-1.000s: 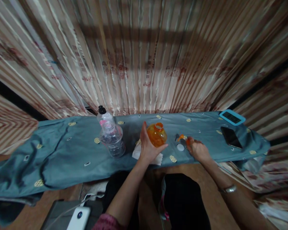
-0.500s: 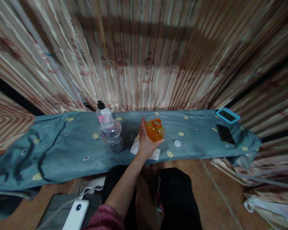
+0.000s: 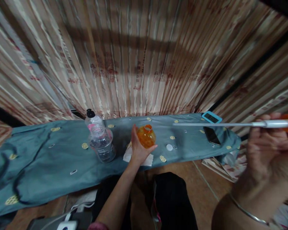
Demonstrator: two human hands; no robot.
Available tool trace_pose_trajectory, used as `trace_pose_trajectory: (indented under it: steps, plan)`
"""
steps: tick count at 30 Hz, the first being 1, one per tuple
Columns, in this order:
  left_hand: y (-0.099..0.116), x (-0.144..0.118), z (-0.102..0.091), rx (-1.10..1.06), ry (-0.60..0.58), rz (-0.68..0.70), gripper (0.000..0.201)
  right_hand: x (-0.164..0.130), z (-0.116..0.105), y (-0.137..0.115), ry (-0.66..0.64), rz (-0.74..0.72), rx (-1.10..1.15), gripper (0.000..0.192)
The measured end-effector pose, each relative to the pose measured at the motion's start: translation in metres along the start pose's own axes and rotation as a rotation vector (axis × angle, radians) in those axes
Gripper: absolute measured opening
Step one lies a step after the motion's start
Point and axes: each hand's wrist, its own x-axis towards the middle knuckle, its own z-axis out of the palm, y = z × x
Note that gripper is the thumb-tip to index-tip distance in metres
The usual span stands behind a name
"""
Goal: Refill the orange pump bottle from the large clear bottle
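Around the orange bottle [image 3: 146, 136] the fingers of the left hand [image 3: 138, 149] are curling, thumb on the near side, gripping it as it is standing upright on the blue-grey cloth [image 3: 50, 159] with its open mouth pointing up. Under the hand a white tissue [image 3: 128, 156] is lying. Close to the camera at the right edge, the right hand [image 3: 268, 150] is closing around the orange handle end of a long thin white tube [image 3: 218, 124]; the tube's long axis is running nearly level, its free tip pointing left, hanging over the cloth well apart from the bottle. The handle is being cut off by the picture's edge, and the right hand is blurred, so exact finger placement is hard to make out. Just right of the bottle a small white cap [image 3: 169, 147] is sitting, with open cloth around it. Left of the bottle a clear plastic bottle [image 3: 102, 145] is standing near it. Farther right, a dark phone [image 3: 211, 135] and a blue-framed device [image 3: 211, 117] are lying by the cloth's end. Striped curtains [image 3: 144, 57] are hanging directly behind.
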Motion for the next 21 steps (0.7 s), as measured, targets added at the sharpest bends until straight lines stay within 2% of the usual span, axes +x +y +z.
trace_pose_trajectory:
  steps: [3, 7, 15, 21]
  plan:
    - [0.0, 0.0, 0.001, -0.001, 0.003, -0.013, 0.137, 0.004, 0.037, 0.008, -0.048, 0.045, 0.164, 0.022]
    - [-0.001, 0.0, 0.001, -0.015, 0.001, -0.023, 0.137, -0.002, 0.07, 0.02, -0.136, 0.07, 0.278, 0.022]
    - [0.003, -0.002, 0.002, -0.043, -0.006, -0.049, 0.137, -0.021, 0.105, 0.031, -0.346, 0.142, 0.264, 0.026]
    - [0.007, -0.001, -0.001, -0.005, -0.018, -0.063, 0.137, -0.048, 0.128, 0.065, -0.584, 0.204, 0.223, 0.027]
